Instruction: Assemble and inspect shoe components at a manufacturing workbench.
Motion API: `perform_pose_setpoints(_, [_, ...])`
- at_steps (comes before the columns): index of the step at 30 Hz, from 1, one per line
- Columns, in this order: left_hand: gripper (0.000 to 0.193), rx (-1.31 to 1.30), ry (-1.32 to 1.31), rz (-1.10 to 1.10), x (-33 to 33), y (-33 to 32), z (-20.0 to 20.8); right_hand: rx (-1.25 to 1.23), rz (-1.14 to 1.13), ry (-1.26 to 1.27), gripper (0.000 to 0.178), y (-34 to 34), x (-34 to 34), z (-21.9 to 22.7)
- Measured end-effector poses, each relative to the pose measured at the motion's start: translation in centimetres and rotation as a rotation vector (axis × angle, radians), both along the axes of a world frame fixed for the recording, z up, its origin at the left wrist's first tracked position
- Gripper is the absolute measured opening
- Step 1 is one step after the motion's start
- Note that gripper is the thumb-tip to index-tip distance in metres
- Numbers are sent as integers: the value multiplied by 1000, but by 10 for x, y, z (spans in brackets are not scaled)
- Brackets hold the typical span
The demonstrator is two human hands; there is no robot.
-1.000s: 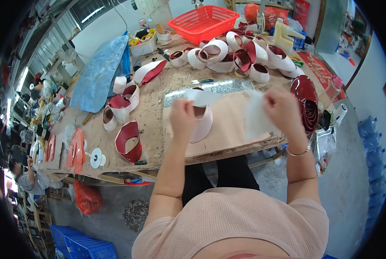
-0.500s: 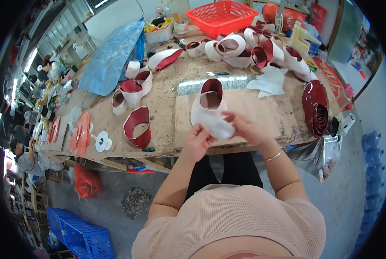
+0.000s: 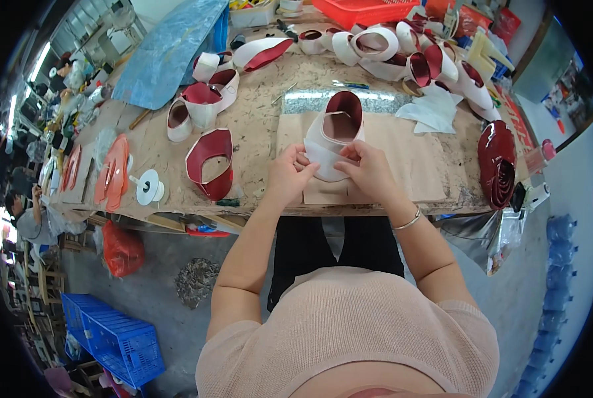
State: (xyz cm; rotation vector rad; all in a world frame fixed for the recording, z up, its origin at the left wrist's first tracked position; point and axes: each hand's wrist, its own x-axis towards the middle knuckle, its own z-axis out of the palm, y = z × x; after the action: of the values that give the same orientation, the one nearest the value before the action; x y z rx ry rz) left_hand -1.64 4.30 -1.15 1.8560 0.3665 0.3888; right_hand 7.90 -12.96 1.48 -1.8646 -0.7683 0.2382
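Note:
A white shoe upper (image 3: 315,135) with a dark red lining lies on the brown board in front of me, its opening turned away and its toe toward me. Over the toe lies a thin white piece (image 3: 328,171). My left hand (image 3: 288,174) pinches the left edge of that piece between thumb and fingers. On the other side my right hand (image 3: 368,174) is closed, thumb and fingertips on the right edge. The undersides of the fingers are partly hidden.
Left of the board stands a dark red shoe upper (image 3: 225,187), with several white ones behind it. More uppers crowd the far right, near thin white sheets (image 3: 429,109). A stack of glossy red uppers (image 3: 494,156) sits at the right edge. A white spool (image 3: 148,188) lies front left.
My hands have shifted from the toe's front to either side of it, both now gripping the white piece's edges. It lies flatter over the toe. The whole view has tilted slightly downward.

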Motion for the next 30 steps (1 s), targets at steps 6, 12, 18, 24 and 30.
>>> perform_pose_setpoints(6, [38,172,3,27,6,4,-12,-97,-31,-42,26,5,1,-2])
perform_pose_setpoints(12, [37,274,33,99,4,-2,-6,-235,-36,-168,27,15,3,-6])
perform_pose_setpoints(18, [56,833,-159,316,1,-8,-9,-393,5,-281,30,21,12,-3])
perform_pose_setpoints(24, [73,1091,-67,-227,-18,-42,-7,-202,107,-131,25,0,40,-7])
perform_pose_setpoints(30, [91,1104,-69,-188,-18,-51,-10,-182,-91,-366,23,-37,48,-12])
